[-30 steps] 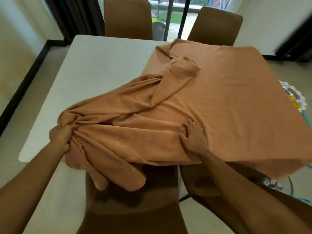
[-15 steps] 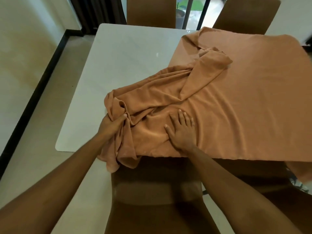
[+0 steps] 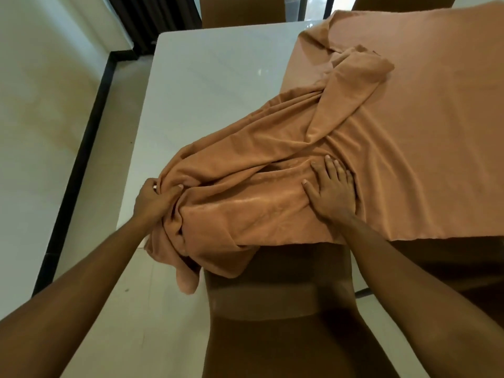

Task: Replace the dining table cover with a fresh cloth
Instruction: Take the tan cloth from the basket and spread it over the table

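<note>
The tan cloth [image 3: 395,159] is spread flat over the right part of the white surface [image 3: 218,91]. Its left part is gathered into a thick rope of folds. That rope runs diagonally from a turned-back flap near the far edge down to the near-left corner.

At that corner the bunched end is held by the left grip [image 3: 154,199], whose fingers are curled into the fabric. A fair handful appears to be clamped, though most of the fingers are hidden by the folds. Just beside it a tail of cloth hangs off the near edge, in front of the brown chair [image 3: 272,309] pushed in below.

The right grip [image 3: 331,190] is laid flat with fingers straight and spread. The cloth is pressed onto the surface by it near the near edge, where the gathered folds meet the flat part.

The coming move is judged to turn on one relation. The left grip sits at the near end of the gathered cloth's long axis, which points away to the far right. Bare surface lies to the left of and beyond that grip. A pull along the axis would draw the cloth off, and a pull across it to the left would spread it. The bunch is nearer the left grip, and the right grip serves as the anchor.

No brand, label or writing can be read.
</note>
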Available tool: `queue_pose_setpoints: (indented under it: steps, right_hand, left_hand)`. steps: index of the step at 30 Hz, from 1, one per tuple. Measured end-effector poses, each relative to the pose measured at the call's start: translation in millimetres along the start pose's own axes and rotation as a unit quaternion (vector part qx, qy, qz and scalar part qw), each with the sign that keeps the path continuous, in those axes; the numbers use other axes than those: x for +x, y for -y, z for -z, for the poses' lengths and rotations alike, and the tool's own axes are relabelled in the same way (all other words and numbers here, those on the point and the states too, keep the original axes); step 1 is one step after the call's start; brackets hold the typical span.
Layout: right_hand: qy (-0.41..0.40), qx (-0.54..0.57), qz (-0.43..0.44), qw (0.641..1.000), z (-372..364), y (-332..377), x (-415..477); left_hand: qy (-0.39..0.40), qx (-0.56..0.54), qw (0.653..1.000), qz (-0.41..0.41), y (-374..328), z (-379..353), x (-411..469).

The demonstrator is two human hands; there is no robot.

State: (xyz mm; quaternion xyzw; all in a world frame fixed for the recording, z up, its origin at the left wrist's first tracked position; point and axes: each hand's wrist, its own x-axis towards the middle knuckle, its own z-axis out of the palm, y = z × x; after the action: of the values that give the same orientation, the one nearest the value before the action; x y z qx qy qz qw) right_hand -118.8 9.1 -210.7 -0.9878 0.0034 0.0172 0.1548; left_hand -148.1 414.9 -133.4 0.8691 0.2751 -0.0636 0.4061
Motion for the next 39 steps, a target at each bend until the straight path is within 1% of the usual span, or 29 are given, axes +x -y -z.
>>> queue_pose_setpoints:
  steps: [2,4,5,6,8,10,11,12,14,16,18,20,21,24,26,28,29,30,31,32,34,35,37,38,39]
  right_hand:
    - [0.004,0.024,-0.024,0.999,4.0,3.1,5.9]
    - [0.000,0.040,-0.064,0.997,9.0,15.3,14.9]
    - [-0.013,0.056,-0.080,0.995,13.8,28.7,18.1]
    - [-0.038,0.072,-0.093,0.992,16.0,47.8,18.4]
    - [-0.110,0.066,-0.082,0.988,8.3,101.2,9.8]
    - [-0.141,0.081,-0.051,0.985,-13.5,160.7,-5.5]
    - [-0.135,0.109,-0.043,0.984,-28.9,189.7,-11.6]
    - [-0.110,0.144,-0.051,0.982,-40.5,209.9,-18.4]
    - [-0.075,0.161,-0.083,0.981,-67.8,245.1,-24.7]
    - [-0.086,0.147,-0.090,0.981,-75.4,248.0,-25.7]
    - [-0.110,0.140,-0.103,0.979,-70.2,242.5,-29.1]
    - [-0.100,0.114,-0.129,0.980,-66.2,232.0,-31.7]
    - [-0.089,0.092,-0.135,0.983,-65.0,228.5,-31.7]
    - [-0.056,0.043,-0.138,0.988,-70.4,227.6,-31.9]
    - [-0.055,0.038,-0.146,0.987,-71.2,229.2,-30.2]
    - [-0.059,0.038,-0.158,0.985,-69.4,228.9,-29.4]
    - [-0.060,0.043,-0.162,0.984,-71.2,227.7,-28.3]
    - [-0.064,0.054,-0.162,0.983,-70.9,229.0,-27.1]
    - [-0.077,0.075,-0.168,0.980,-70.8,229.2,-24.9]
    - [-0.100,0.100,-0.175,0.974,-67.5,232.4,-23.0]
    - [-0.162,0.125,-0.193,0.960,-57.5,241.7,-11.2]
    - [-0.186,0.124,-0.188,0.956,-54.3,249.7,-3.7]
    - [-0.240,0.124,-0.186,0.945,-49.9,256.5,19.9]
    - [-0.273,0.123,-0.186,0.936,-48.7,254.0,38.7]
    - [-0.294,0.125,-0.194,0.927,-49.2,252.8,54.3]
  left_hand:
    - [0.029,0.018,0.999,-0.005,5.7,11.5,6.5]
    - [0.104,0.009,0.994,0.027,10.4,25.3,20.3]
    - [0.154,-0.019,0.986,0.052,13.8,30.7,30.3]
    - [0.208,-0.053,0.974,0.076,16.8,35.7,40.2]
    - [0.315,-0.128,0.935,0.104,18.6,45.6,57.2]
    - [0.382,-0.184,0.896,0.130,12.4,52.2,66.5]
    - [0.405,-0.201,0.882,0.133,11.7,55.0,72.8]
    - [0.423,-0.229,0.866,0.138,9.3,52.5,74.7]
    - [0.456,-0.295,0.829,0.134,15.1,56.8,83.7]
    - [0.453,-0.354,0.806,0.141,18.5,55.5,87.9]
    - [0.439,-0.396,0.793,0.147,22.8,67.0,89.9]
    - [0.415,-0.411,0.797,0.155,34.4,84.4,102.3]
    - [0.394,-0.415,0.805,0.159,41.9,94.3,112.1]
    - [0.276,-0.439,0.845,0.132,66.5,124.7,149.2]
    - [0.175,-0.384,0.899,0.114,78.0,133.8,166.7]
    - [0.097,-0.250,0.959,0.088,84.9,137.0,171.5]
    - [0.067,-0.142,0.986,0.062,89.1,135.3,173.7]
    - [0.044,-0.037,0.998,0.022,93.9,132.3,175.8]
    - [0.031,0.034,0.998,-0.031,92.0,127.9,178.1]
    - [0.025,0.067,0.994,-0.081,89.0,122.9,180.9]
    - [0.036,0.085,0.978,-0.189,62.0,106.3,190.6]
    - [0.047,0.084,0.968,-0.231,47.2,100.9,193.9]
    - [0.089,0.109,0.936,-0.322,10.4,80.6,204.9]
    - [0.114,0.125,0.915,-0.367,-10.3,65.9,212.6]
    - [0.143,0.138,0.898,-0.392,-26.3,53.8,217.7]
